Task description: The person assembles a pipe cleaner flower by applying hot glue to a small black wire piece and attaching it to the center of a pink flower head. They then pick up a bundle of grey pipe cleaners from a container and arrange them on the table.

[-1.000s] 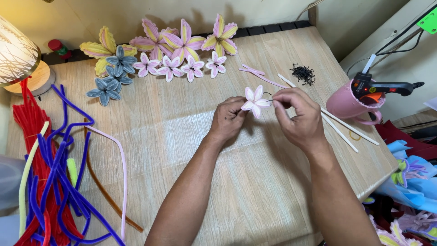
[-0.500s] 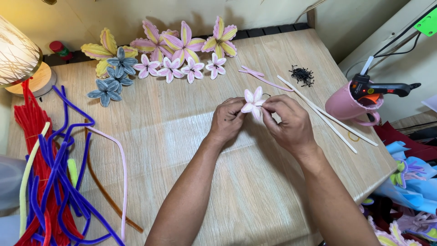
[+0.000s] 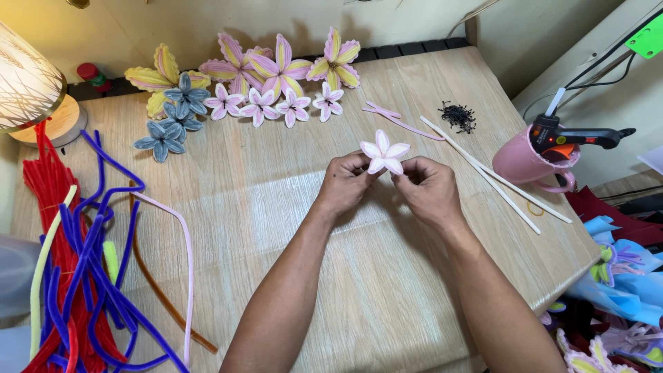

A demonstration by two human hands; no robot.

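A small pale pink pipe-cleaner flower (image 3: 384, 152) is held up over the middle of the wooden table (image 3: 276, 200). My left hand (image 3: 345, 185) pinches it from the left and below. My right hand (image 3: 429, 190) grips it from the right, fingertips at the petals' base. Both hands meet under the bloom, so its stem is hidden.
Finished flowers lie along the far edge: yellow-pink ones (image 3: 276, 65), small pink ones (image 3: 276, 105), grey-blue ones (image 3: 173, 114). Loose pipe cleaners (image 3: 76, 276) pile at the left by a lamp (image 3: 27, 90). White sticks (image 3: 497, 173), black bits (image 3: 458, 116), a pink cup with a glue gun (image 3: 545, 152) sit right.
My right hand has drawn in closer to the left one, so both now pinch the flower together. The flower sits a little more upright between them.
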